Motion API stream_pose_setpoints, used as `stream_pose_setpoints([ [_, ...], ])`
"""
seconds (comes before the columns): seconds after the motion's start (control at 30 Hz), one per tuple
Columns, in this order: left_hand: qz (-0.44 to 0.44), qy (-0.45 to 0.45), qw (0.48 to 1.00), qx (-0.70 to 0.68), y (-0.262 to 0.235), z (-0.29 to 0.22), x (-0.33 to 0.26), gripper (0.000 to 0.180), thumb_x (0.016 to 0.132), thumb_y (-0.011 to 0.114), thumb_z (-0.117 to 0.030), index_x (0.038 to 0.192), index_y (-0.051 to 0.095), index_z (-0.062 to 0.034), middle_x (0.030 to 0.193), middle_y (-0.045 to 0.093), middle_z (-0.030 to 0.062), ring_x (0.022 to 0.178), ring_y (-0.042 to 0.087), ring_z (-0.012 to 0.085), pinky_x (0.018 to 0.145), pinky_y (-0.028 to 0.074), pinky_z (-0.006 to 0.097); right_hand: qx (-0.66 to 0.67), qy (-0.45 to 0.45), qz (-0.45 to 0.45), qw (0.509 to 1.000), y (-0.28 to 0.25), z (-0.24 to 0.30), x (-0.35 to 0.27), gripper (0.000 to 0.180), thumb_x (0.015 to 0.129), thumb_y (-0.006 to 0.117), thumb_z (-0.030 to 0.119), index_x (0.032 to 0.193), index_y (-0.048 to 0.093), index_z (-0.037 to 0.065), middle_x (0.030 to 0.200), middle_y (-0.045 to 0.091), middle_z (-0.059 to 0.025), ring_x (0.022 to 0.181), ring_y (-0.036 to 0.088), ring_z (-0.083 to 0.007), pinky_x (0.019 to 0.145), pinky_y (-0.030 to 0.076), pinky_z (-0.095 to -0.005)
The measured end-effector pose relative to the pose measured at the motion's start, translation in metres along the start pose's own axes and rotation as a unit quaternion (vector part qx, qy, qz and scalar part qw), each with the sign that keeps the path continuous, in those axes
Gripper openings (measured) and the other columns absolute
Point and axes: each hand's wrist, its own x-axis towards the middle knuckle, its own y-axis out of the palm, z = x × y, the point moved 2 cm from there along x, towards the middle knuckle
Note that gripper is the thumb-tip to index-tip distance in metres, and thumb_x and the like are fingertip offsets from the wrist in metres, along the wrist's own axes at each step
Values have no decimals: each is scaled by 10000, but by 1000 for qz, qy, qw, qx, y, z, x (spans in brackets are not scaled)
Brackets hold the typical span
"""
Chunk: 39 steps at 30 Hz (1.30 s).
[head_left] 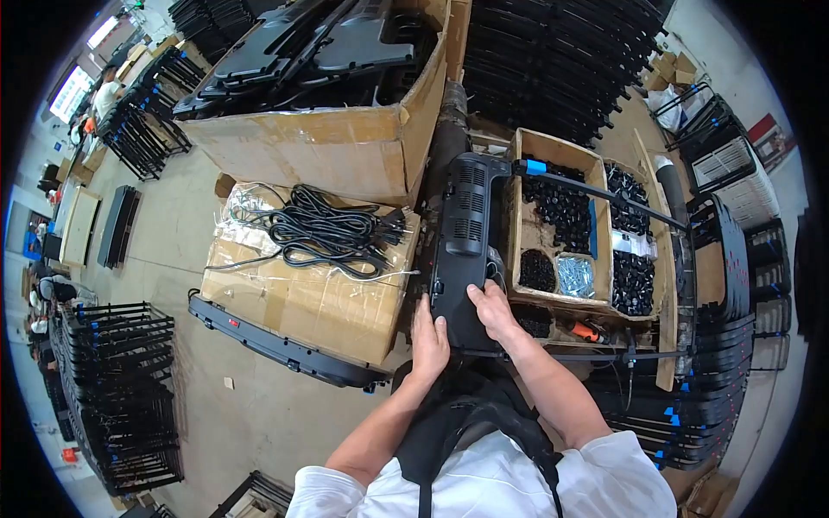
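A tall stack of black tubular metal frames [553, 60] fills the upper middle, beside a large open brown cardboard box [294, 155] heaped with flat black plastic panels [363, 47]. In front of that box lies a flat tan cardboard carton [302, 315] with clear tape, and a long, curved black plastic strip [285, 347] runs along its near edge. To the right, a shallow divided wooden tray [561, 301] has a black metal tube frame [639, 207] reaching over it, its upper bar crossing the compartments and partly blocking them. Between carton and tray, directly ahead of the person, sits the long black plastic housing [453, 281] with a vented bulge, its upper right corner meeting the frame's bar near a bright blue band [535, 167]. On the carton lies a tangled bundle of black cables [328, 229]. The left hand [428, 341] is nearly flat, fingers straight along the housing's left edge, thumb apart; the right hand [495, 312] is bent over its right edge. Below the tray's near side lies an orange-and-black tool [587, 331], partly covered; silvery screws [574, 276] fill one small compartment. The right fingertips' undersides are hidden, so how firmly that hand grips cannot be told.
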Motion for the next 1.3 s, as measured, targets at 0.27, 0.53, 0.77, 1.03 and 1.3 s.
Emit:
stream_pose_setpoints([
  [0.27, 5, 5, 999, -31, -6, -6, -8, 575, 1090, 443, -43, 1628, 274, 68, 1645, 368, 287, 1534, 373, 401, 1271, 286, 427, -70, -21, 30, 997, -4, 10, -16, 374, 1041, 641, 216, 1268, 615, -80, 1194, 716, -230, 1114, 686, -302, 958, 531, -421],
  [0.53, 54, -27, 998, -17, -5, -14, -3, 565, 1113, 426, -116, 1641, 291, 33, 1644, 405, 234, 1504, 423, 326, 1243, 311, 380, -94, -21, 92, 991, -33, 20, -11, 490, 921, 691, 180, 1324, 605, -87, 1150, 736, -260, 1061, 722, -356, 932, 558, -426],
  [0.77, 89, 179, 976, 87, 53, -145, 36, 148, 980, 663, -30, 1116, 713, -2, 1063, 693, 149, 991, 666, 309, 907, 535, 402, 81, -94, -43, 991, -224, 71, -125, 346, 1050, 649, 165, 1364, 649, 20, 1100, 739, -53, 899, 676, -103, 788, 563, -265],
  [1.03, 504, 266, 735, 368, 280, -56, 65, 397, 935, 689, -118, 1330, 659, -142, 1265, 645, 190, 1148, 662, 387, 968, 556, 476, 123, 142, 28, 982, -303, -5, -269, 228, 1025, 653, 158, 1179, 745, 18, 943, 754, -50, 797, 689, -105, 659, 557, -259],
  [1.3, 624, 305, 592, 409, 299, -48, 62, 474, 909, 645, -63, 1366, 571, -165, 1456, 500, 271, 1322, 579, 458, 1016, 550, 527, 154, 238, -86, 955, -305, -139, -258, 267, 1033, 640, 222, 1185, 733, 22, 987, 744, -68, 801, 694, -119, 662, 561, -273],
])
